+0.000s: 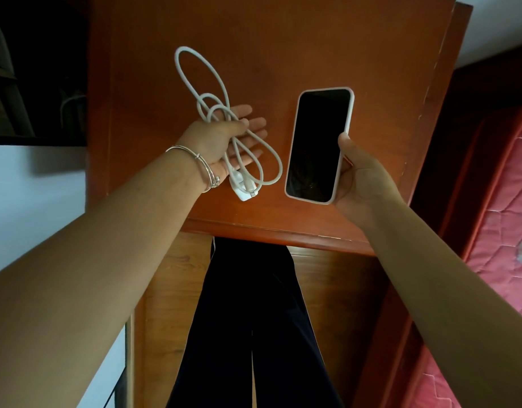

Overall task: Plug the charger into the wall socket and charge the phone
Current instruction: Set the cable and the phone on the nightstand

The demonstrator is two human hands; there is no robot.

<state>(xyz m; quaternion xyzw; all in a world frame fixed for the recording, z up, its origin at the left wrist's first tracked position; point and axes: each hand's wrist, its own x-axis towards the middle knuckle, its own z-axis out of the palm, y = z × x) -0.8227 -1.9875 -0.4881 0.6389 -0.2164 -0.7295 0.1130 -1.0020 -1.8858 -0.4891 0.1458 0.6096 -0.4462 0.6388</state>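
My left hand (224,142), palm up with a silver bangle on the wrist, holds a white charger: the looped cable (200,83) is pinched under the thumb and the white plug block (243,188) hangs below the palm. In my right hand (359,178) is a phone (318,145) with a dark screen and a pale case, gripped by its right edge and lower end. Both hands are above an orange-brown wooden bedside table (312,39). No wall socket is in view.
A bed with a pink quilted mattress (501,231) stands to the right of the table. To the left are a white wall (32,201) and a dark recess. My legs in dark trousers (253,319) are below the table's front edge.
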